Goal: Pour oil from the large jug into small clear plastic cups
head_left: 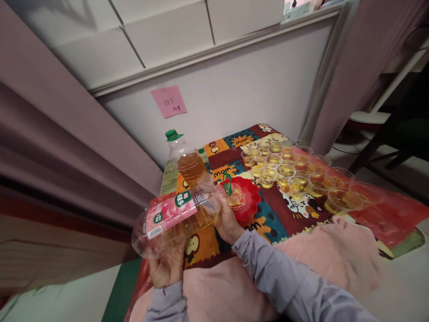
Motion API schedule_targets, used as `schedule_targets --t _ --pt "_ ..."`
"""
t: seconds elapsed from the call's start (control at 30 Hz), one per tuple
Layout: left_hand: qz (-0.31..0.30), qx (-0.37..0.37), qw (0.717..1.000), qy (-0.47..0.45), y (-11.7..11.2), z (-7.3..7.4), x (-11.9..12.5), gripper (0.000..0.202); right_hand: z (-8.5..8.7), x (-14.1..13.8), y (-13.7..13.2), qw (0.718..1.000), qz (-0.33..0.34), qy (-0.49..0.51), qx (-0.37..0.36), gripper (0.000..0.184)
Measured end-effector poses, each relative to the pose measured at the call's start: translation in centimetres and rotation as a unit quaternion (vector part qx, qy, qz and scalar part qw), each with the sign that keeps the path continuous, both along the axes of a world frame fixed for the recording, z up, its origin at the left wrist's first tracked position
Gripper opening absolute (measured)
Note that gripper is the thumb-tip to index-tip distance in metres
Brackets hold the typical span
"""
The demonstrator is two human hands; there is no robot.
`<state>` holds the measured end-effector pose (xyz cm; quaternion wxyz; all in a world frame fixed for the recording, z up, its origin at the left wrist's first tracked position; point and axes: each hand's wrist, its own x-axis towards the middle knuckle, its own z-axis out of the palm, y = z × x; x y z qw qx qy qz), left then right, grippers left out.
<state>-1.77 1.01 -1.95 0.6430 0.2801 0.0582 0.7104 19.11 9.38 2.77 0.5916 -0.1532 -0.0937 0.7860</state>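
Note:
A large clear plastic bottle [170,214] with a pink label lies tilted in both my hands, amber liquid pooled along its lower side. My left hand [167,264] supports it from beneath near its base. Closer to the neck, my right hand [228,221] grips it. The neck end points at a small clear cup [235,193] on a red scalloped plate [250,201]; I cannot tell whether liquid is flowing. A green plastic loop [227,184] sticks up beside the bottle's mouth.
Behind stands a second bottle [191,166] of amber liquid under a green cap [173,135]. Several clear cups [286,171] of yellowish liquid crowd the right of the patterned tablecloth [221,157]. A pink note [169,102] is on the wall; a curtain [83,120] hangs left.

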Motion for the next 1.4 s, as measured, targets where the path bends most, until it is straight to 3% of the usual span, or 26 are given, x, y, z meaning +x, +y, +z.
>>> schedule_targets --t 0.2,0.6,0.87,1.1,1.23,1.4 --pt "0.040 -0.049 0.998 0.019 -0.13 0.36 0.09 0.075 0.28 0.22 -0.01 1.000 0.017 -0.009 0.013 0.039" --pt "0.026 -0.008 0.999 0.037 -0.02 1.01 0.68 0.074 0.20 0.14 -0.06 1.000 0.015 -0.008 -0.005 0.038" --pt "0.054 -0.063 0.996 0.042 -0.15 0.28 0.06 0.066 0.46 0.13 -0.12 1.000 -0.005 0.005 -0.015 0.032" --pt "0.029 -0.023 0.999 0.010 0.02 0.07 0.16 0.075 0.49 0.31 -0.12 1.000 0.018 0.000 0.002 0.041" --pt "0.057 -0.031 0.998 0.011 0.01 0.35 0.51 0.083 0.49 0.35 -0.11 1.000 0.011 0.002 0.000 0.039" --pt "0.032 -0.011 0.999 0.024 0.03 0.62 0.46 0.084 0.32 0.20 -0.08 1.000 0.000 0.007 -0.007 0.035"
